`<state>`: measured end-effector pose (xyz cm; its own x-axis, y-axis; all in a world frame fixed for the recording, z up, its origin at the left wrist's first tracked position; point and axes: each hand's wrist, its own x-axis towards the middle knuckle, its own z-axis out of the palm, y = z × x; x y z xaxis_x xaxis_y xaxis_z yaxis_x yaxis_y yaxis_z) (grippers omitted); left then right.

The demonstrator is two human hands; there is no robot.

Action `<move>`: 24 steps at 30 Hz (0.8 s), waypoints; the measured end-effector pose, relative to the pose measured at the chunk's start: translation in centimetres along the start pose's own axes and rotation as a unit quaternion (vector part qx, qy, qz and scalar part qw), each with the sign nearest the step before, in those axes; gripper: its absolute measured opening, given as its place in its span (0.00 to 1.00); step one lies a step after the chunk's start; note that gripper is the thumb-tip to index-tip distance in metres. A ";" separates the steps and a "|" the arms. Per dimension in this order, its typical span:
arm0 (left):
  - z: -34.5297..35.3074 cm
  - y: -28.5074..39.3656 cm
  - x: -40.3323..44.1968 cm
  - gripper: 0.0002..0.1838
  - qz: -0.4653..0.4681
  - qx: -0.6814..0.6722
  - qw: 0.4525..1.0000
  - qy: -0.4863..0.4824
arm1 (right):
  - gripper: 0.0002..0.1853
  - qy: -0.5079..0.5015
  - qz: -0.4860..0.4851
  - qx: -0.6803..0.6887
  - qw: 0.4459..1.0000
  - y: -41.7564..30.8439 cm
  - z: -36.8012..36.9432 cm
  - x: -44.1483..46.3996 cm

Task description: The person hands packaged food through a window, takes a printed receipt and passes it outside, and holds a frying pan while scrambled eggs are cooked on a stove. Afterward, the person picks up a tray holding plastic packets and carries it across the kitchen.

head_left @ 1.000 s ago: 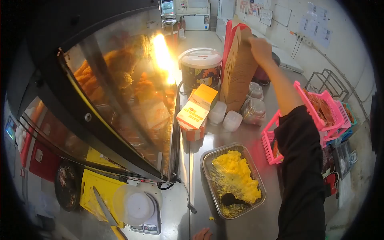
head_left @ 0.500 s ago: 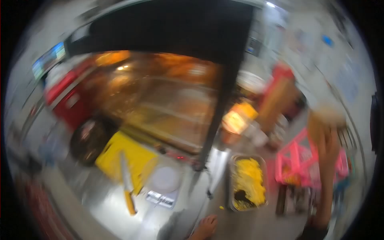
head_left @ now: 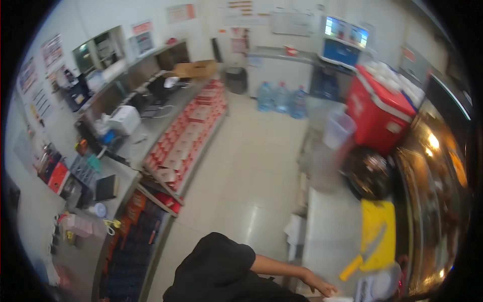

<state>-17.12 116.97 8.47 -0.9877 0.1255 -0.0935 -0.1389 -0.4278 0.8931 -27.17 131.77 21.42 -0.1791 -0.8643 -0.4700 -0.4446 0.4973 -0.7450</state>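
A person's left hand [head_left: 318, 285] reaches from a black sleeve [head_left: 221, 256] to the near end of the bench [head_left: 329, 236], fingers slightly bent, just left of a kitchen scale [head_left: 363, 291]; blur leaves any grip unclear. The right hand's state cannot be told. Beyond the scale, a knife [head_left: 373, 245] lies across a yellow cutting board [head_left: 385, 246], near a dark round pan [head_left: 366, 172] and, farther off, a red cooler [head_left: 377, 113].

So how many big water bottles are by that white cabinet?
3 on the floor: the left bottle, the middle bottle and the right bottle. The blue shape farther right is too blurred to tell; others may be hidden.
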 end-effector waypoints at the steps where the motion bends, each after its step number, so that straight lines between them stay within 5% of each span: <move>1: -2.7 -1.0 -5.3 0.39 0.036 0.041 0.997 0.061 | 0.18 -0.003 -0.035 -0.002 0.999 -3.6 3.4 2.6; 2: -4.9 -1.7 -10.0 0.42 0.105 0.114 0.977 0.145 | 0.12 0.029 -0.196 -0.174 0.965 -8.0 6.4 5.0; 6: -9.8 3.2 -30.0 0.53 0.130 0.060 0.962 0.234 | 0.09 -0.040 -0.208 -0.176 0.961 -20.2 17.2 15.4; 8: -12.9 4.5 -36.4 0.55 0.145 0.124 0.925 0.329 | 0.08 -0.083 -0.338 -0.158 0.924 -25.8 21.6 19.2; 13: -27.1 6.9 -48.8 0.56 0.114 0.103 0.909 0.387 | 0.10 -0.077 -0.318 -0.190 0.926 -34.8 30.9 32.8; 15: -35.9 5.6 -54.3 0.53 0.152 0.361 0.743 0.543 | 0.12 0.010 -0.391 -0.159 0.907 -37.8 34.0 40.0; 18: -45.9 3.4 -64.8 0.49 0.091 0.416 0.592 0.684 | 0.14 -0.060 -0.318 -0.156 0.933 -43.1 36.5 52.2; 19: -46.8 3.4 -68.7 0.49 0.058 0.400 0.534 0.743 | 0.16 -0.053 -0.339 -0.273 0.899 -46.4 36.7 55.7; 20: -45.4 5.3 -70.0 0.51 -0.075 0.232 0.463 0.852 | 0.15 -0.065 -0.328 -0.240 0.912 -49.7 37.1 59.2; 22: -50.7 -9.9 -75.8 0.52 -0.154 0.126 0.276 0.940 | 0.14 -0.037 -0.366 -0.184 0.911 -54.4 37.5 67.3; 23: -50.7 -10.3 -77.2 0.47 -0.244 -0.038 0.185 0.951 | 0.14 0.007 -0.412 -0.159 0.897 -56.1 37.9 70.9; 24: -51.6 -9.4 -78.4 0.47 -0.283 -0.100 0.151 0.942 | 0.14 0.017 -0.398 -0.158 0.904 -58.6 38.7 73.3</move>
<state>57.92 64.97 -15.29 0.9444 -0.2049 -0.2573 -0.0533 -0.8673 0.4949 19.73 42.21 12.34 0.2838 -0.9430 0.1739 -0.6711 -0.3249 -0.6663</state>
